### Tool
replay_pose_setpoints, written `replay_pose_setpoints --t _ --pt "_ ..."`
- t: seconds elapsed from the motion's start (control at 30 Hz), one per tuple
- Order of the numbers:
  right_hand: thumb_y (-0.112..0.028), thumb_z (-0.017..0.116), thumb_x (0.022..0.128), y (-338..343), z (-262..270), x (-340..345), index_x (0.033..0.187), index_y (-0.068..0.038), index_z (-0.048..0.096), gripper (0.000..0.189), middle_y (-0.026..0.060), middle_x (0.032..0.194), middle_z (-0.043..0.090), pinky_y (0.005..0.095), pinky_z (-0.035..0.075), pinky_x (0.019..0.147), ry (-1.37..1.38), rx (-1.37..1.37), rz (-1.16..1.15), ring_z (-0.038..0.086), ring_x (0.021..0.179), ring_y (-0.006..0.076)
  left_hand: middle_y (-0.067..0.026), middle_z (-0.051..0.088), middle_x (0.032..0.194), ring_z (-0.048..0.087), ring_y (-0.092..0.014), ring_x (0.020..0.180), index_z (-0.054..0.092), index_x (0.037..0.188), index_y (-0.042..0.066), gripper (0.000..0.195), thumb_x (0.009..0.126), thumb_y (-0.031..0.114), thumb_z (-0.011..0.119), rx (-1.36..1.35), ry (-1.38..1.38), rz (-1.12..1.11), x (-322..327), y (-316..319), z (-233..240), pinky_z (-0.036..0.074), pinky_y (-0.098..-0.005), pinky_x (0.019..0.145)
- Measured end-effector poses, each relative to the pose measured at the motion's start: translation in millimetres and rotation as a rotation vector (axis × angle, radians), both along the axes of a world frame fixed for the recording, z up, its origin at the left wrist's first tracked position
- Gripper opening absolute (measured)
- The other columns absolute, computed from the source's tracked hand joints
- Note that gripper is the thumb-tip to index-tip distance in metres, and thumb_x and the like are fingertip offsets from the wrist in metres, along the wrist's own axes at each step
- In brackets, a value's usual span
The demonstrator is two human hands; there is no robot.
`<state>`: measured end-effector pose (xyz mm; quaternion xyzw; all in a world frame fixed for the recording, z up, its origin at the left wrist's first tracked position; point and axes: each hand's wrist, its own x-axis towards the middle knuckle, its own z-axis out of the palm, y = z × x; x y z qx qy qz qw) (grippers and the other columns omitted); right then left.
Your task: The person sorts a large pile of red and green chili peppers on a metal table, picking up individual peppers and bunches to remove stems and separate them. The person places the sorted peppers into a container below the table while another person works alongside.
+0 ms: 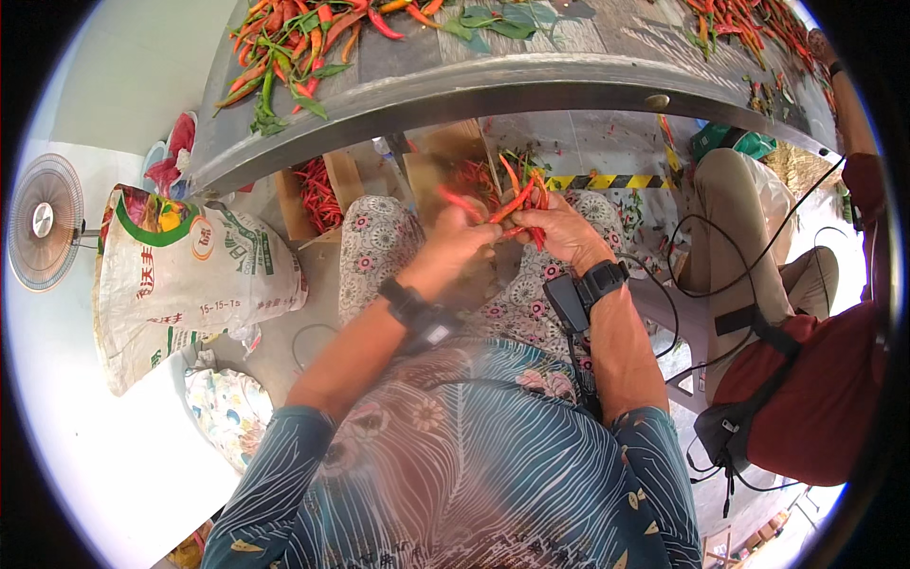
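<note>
Both hands are close together above the lap, below the table's edge. My left hand [462,231] is partly blurred and has a red chili pepper [461,203] in its fingers. A small bunch of red and orange chilies [530,203] with green stems is in my right hand [565,227], and one long red chili reaches across to the left fingertips. Past the hands, a cardboard box [437,171] holds red chilies. Another cardboard box [345,181] with red chilies stands left of it. On the table [398,53] lies a heap of red, orange and green chilies [291,43].
A printed woven sack [206,263] stands at the left, with a fan [44,222] beyond it. A co-worker in tan trousers [739,235] sits at the right, by loose black cables [675,306]. Yellow-and-black tape [611,182] marks the littered floor.
</note>
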<state>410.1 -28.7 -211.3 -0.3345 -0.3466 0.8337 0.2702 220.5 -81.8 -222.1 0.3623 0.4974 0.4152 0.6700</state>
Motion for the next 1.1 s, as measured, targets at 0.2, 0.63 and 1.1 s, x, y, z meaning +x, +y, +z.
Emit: replay_pose_setpoints --t 0.2,0.63,1.1 --pt "-0.002 0.060 0.084 3.6 -7.5 4.8 0.105 -0.006 0.061 0.021 0.0045 0.093 0.066 0.0272 0.051 0.061 -0.051 -0.017 0.003 0.061 0.076 0.0130 0.0039 0.050 0.079 0.050 -0.005 0.068 0.053 0.095 0.005 0.031 0.075 0.010 0.075 0.024 0.260 0.041 8.2 -1.0 23.2 0.044 -0.0218 0.056" --pt "-0.012 0.059 0.090 3.4 0.8 2.6 0.104 -0.004 0.061 0.017 0.0060 0.090 0.067 0.0302 0.049 0.057 0.051 -0.155 -0.234 0.064 0.077 0.0167 -0.0066 0.061 0.087 0.060 -0.011 0.067 0.052 0.115 0.001 0.025 0.095 0.016 0.050 -0.197 0.020 -0.028 4.2 -4.0 27.7 0.053 -0.0257 0.056" --pt "-0.018 0.057 0.092 9.2 -19.1 8.5 0.103 -0.007 0.060 0.016 0.0069 0.091 0.067 0.0328 0.049 0.058 -0.060 -0.211 -0.346 0.064 0.076 0.0176 0.0041 0.049 0.072 0.044 -0.008 0.058 0.054 0.103 0.014 0.021 0.094 0.032 0.057 -0.332 -0.194 -0.035 -13.8 -7.8 19.3 0.036 -0.0252 0.050"
